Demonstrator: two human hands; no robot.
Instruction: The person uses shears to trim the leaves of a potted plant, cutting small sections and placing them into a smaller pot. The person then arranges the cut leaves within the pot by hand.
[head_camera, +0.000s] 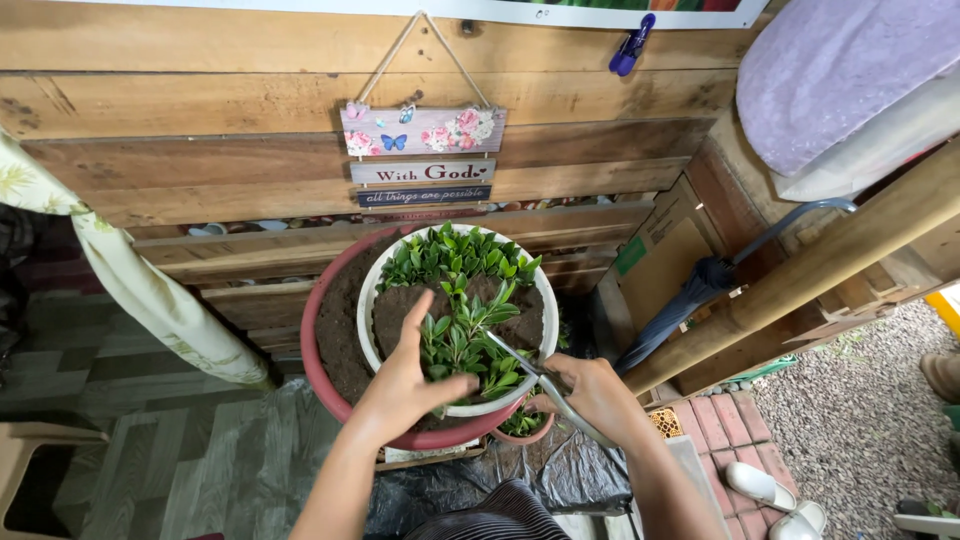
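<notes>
Left hand (405, 385), fingers apart, steadies the leafy plant (462, 345) in the white pot (545, 300) (inside a red pot (318, 375)). Right hand (595, 395), fingers clamped on scissors (535, 375); better cut w/ blades close to stem, away from thumb.

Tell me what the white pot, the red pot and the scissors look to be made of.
White pot: likely plastic, with a thin, smooth, matte rim. Red pot: plastic or glazed clay; the even, dull red leaves it open. Scissors in the right hand: metal, with grey blades that catch the light.
</notes>
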